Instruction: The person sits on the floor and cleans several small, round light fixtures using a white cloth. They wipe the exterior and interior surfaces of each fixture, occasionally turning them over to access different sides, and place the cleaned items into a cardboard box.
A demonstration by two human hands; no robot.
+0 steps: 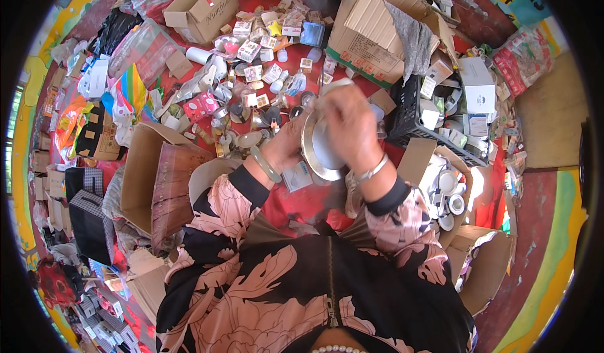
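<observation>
A round silver metal dish [319, 146] is held up in front of me, tilted on edge. My left hand [286, 144] grips its left rim from behind; a pale green bangle sits on that wrist. My right hand [351, 126] is closed over the dish's upper right side, with a silver bracelet on the wrist. Both forearms wear black and pink flowered sleeves. Below the dish, a red cloth [296, 199] covers the floor. What the right fingers press against the dish is hidden.
Several small boxes, jars and bottles [264, 57] lie scattered ahead. Open cardboard boxes stand at the left [148, 170], far left back [204, 7] and back right [371, 35]. A black crate [409, 117] and a box of white round parts [447, 192] sit right.
</observation>
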